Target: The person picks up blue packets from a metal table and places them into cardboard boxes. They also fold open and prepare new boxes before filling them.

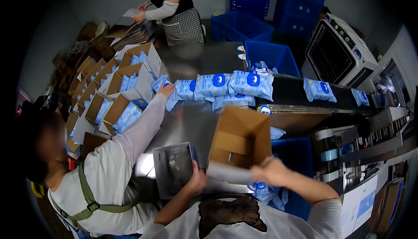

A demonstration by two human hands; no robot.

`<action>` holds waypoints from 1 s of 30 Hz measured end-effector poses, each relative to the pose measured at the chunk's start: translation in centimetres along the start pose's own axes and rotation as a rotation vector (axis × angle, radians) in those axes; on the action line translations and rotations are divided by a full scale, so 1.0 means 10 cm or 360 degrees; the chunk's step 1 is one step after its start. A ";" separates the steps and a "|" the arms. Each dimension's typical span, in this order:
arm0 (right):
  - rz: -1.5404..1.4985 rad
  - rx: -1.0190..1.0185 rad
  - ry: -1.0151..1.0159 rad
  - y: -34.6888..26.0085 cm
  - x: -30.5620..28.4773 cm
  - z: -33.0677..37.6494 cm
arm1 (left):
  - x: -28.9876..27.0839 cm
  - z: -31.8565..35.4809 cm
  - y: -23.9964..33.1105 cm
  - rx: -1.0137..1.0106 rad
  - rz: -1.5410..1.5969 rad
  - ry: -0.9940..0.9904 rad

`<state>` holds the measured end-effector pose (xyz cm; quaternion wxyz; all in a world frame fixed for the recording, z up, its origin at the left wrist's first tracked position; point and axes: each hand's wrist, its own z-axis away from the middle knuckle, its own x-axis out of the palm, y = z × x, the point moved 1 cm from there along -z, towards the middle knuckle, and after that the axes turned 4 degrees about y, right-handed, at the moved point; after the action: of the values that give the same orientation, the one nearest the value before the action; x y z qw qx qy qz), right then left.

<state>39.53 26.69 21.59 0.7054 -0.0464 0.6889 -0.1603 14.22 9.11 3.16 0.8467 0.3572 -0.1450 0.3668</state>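
Observation:
My right hand [272, 172] is closed on the front flap of an open cardboard box [248, 130], brown inside, which is tilted so that its inside shows. My left hand [197, 179] grips the right side of a smaller white box [162, 173] with a dim grey inside; what lies in it is hard to make out. Beyond the boxes, light-blue soft packs [213, 86] lie piled along the metal worktable [187, 117]. At the left, a co-worker's hand [166, 90] touches a pack at the end of that pile.
Rows of open cartons [130, 71] filled with blue packs stand at the left. More packs [319, 90] lie on the dark conveyor [289, 84] at right. Blue bins [278, 56] stand behind and below it. Another person [178, 15] handles flat cardboard at the back.

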 end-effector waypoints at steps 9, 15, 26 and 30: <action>-0.0977 -0.0283 0.0264 0.76 0.29 -1.12 | 0.48 -0.13 1.19 0.1468 -0.1628 0.0894; 0.0442 0.1072 0.0057 2.68 0.00 -2.39 | 0.49 -0.15 1.16 0.1428 -0.1738 0.0941; -0.2023 -0.0745 -0.0366 0.81 -0.41 -1.80 | 0.42 -0.22 1.14 0.1542 -0.1932 0.0817; -0.1869 -0.0570 -0.1449 0.50 0.42 -1.64 | 0.32 -0.08 1.26 0.1431 -0.2049 0.0679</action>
<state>24.13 32.77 15.36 0.7004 -0.5802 0.2080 -0.3598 7.26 17.34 10.49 0.6765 0.5989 0.4145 -0.1086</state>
